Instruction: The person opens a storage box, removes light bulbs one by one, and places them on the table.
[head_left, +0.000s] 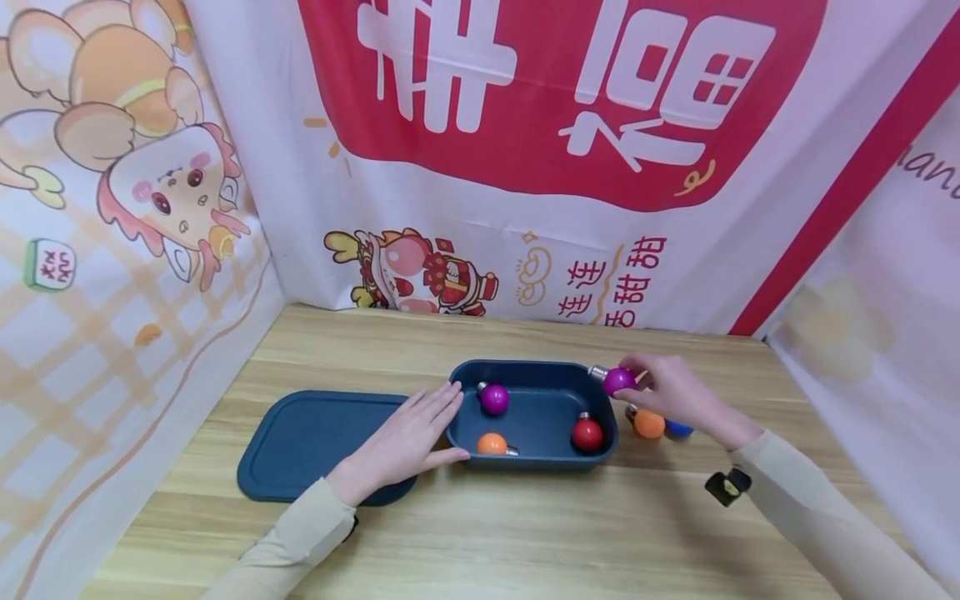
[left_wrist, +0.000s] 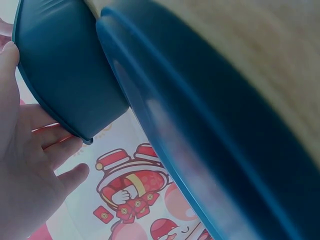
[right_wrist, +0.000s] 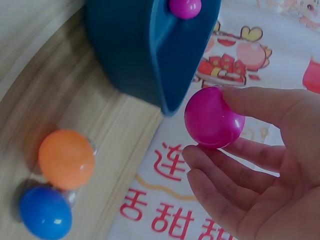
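My right hand (head_left: 671, 390) pinches a purple light bulb (head_left: 619, 381) between thumb and fingers, its metal base pointing left over the right rim of a dark blue box (head_left: 540, 462). In the right wrist view the bulb's round purple globe (right_wrist: 214, 119) shows between the fingertips. My left hand (head_left: 408, 433) rests with straight fingers on the box's left rim; the left wrist view has its fingers (left_wrist: 52, 135) against the outer wall. Inside the box lie another purple bulb (head_left: 495, 399), an orange bulb (head_left: 492, 443) and a red bulb (head_left: 587, 434).
To the right of the box, an orange bulb (head_left: 648, 423) and a blue bulb (head_left: 678, 429) lie on the wooden table (head_left: 525, 533). A dark blue lid (head_left: 307, 442) lies flat at the left, partly under my left forearm. Printed cloth hangs behind and at both sides.
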